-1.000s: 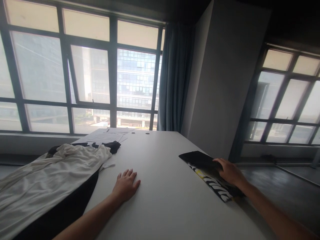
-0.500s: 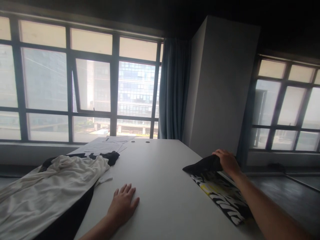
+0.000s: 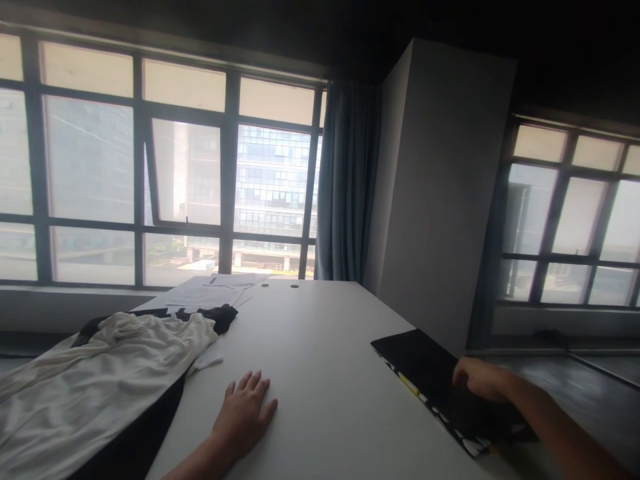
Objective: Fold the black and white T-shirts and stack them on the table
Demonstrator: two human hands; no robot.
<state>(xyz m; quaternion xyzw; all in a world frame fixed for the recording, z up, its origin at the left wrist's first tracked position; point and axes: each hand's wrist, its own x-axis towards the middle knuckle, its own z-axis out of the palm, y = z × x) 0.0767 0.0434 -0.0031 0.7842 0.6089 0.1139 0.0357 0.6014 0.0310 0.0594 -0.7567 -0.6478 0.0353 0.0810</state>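
My left hand (image 3: 245, 410) lies palm down on the white table (image 3: 310, 360), its fingers spread and nothing in them. At the table's right edge is a folded black garment (image 3: 415, 360), flat, with its plain side up. A thin strip of white and yellow print shows along its near left edge. My right hand (image 3: 483, 379) is on the garment's right part, with fingers curled down and closed at the cloth. The fingertips are partly hidden.
A white garment (image 3: 135, 367) with black cloth under it is heaped along the table's left side. Loose papers (image 3: 205, 291) lie at the far left end. Beyond stand windows, a blue curtain (image 3: 345, 187) and a grey pillar (image 3: 440, 187).
My right hand has brought the lifted black flap down toward me, covering the white and yellow print. My left hand has stayed nearly still.
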